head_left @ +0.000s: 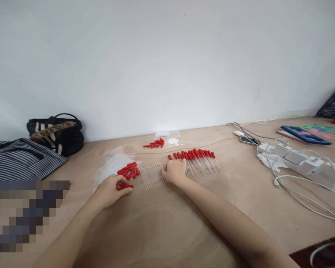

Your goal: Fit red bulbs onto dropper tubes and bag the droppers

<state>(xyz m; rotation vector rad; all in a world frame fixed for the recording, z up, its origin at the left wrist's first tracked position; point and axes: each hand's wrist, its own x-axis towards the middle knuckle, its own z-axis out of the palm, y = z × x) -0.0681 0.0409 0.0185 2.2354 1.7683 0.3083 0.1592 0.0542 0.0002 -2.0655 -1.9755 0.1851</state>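
Observation:
My left hand (113,190) is curved around a red rubber bulb (125,186), its thumb and fingers close to it, beside a small pile of red bulbs (128,170). Clear thin tubes (151,175) lie side by side between my hands. My right hand (175,170) has its fingers bent together at the right end of these tubes; what they grip, if anything, is hidden. To its right, a row of tubes with red bulbs on their ends (201,160) lies slanted on the brown table (156,230).
More red bulbs (156,143) and a clear bag (171,138) lie near the wall. Plastic bags (108,165) are left of the pile. A striped bag (25,160) and a black bag (67,137) stand left. Chargers (298,160) and white cables (293,190) occupy the right.

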